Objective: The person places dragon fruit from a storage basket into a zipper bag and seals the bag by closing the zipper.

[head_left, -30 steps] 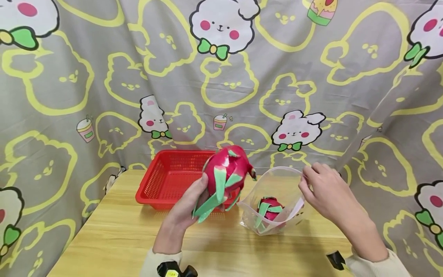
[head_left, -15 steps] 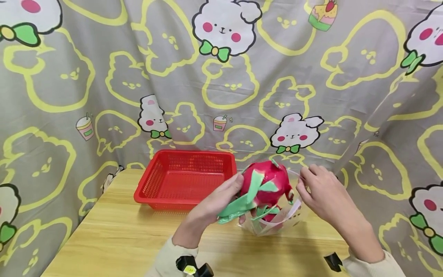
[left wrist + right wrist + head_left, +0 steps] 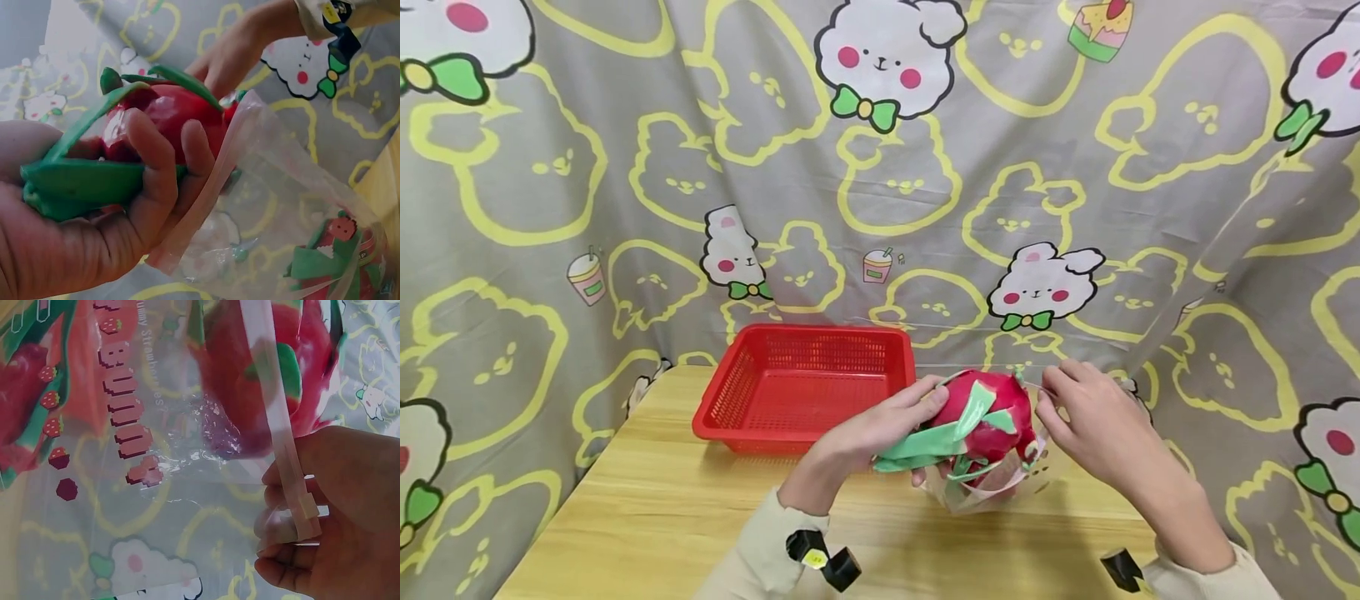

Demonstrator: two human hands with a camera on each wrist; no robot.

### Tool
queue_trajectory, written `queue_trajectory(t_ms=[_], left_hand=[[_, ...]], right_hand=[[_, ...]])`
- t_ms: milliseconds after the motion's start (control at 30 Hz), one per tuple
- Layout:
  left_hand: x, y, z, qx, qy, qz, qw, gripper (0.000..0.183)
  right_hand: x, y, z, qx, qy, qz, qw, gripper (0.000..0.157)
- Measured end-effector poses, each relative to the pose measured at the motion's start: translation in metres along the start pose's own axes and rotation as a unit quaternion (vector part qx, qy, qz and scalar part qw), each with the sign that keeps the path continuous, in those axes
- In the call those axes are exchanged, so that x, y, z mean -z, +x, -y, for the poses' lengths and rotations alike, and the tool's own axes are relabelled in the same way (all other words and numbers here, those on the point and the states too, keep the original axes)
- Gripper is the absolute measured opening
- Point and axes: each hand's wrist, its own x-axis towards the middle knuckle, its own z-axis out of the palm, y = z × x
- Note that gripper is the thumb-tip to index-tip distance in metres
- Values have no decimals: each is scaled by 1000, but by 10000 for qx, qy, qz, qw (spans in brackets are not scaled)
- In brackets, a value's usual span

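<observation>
A red dragon fruit [image 3: 951, 400] with long green scales is gripped by my left hand [image 3: 880, 429], whose fingers curl round it in the left wrist view. The fruit sits partly inside the mouth of a clear plastic zip bag [image 3: 169, 506] printed with pink letters and strawberries. My right hand [image 3: 1097, 421] pinches the bag's edge near its slider [image 3: 307, 505]. A second dragon fruit [image 3: 331, 262] lies at the bottom of the bag; in the head view the first fruit mostly hides it.
A red plastic basket [image 3: 707, 417] with slotted walls stands left of the bag on the wooden table [image 3: 647, 517]. Behind the table hangs a grey curtain [image 3: 805, 192] with cartoon bears.
My left hand has carried the dragon fruit right and down from in front of the basket into the bag's mouth. My right hand keeps its hold on the bag's edge.
</observation>
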Motion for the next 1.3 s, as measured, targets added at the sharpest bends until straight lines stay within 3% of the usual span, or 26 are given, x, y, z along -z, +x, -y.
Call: queue_trajectory(t_ms=[167, 267, 467, 767, 900, 1000, 1133, 1300], left_hand=[[0, 5, -2, 198, -266, 235, 9992, 45], [1, 7, -1, 209, -355, 376, 9984, 58], [3, 2, -3, 199, 129, 632, 9977, 88], [-4, -13, -13, 152, 525, 1099, 9924, 86], [-6, -9, -16, 301, 480, 896, 9944, 78], [-6, -5, -17, 382, 736, 384, 9958, 73], [-7, -2, -17, 500, 1318, -226, 9898, 74], [-12, 2, -19, 511, 1899, -292, 9800, 72]], right_hand=[[1, 1, 1, 87, 2, -36, 10000, 18], [0, 1, 1, 95, -16, -62, 9999, 19], [0, 1, 2, 22, -10, -52, 10000, 19], [0, -1, 1, -241, 108, -103, 9996, 20], [2, -2, 2, -366, 152, -43, 9992, 19], [3, -3, 4, -331, 257, 51, 9991, 19], [0, -3, 6, -146, 416, 67, 9990, 20], [-3, -4, 6, -75, 497, -21, 9987, 20]])
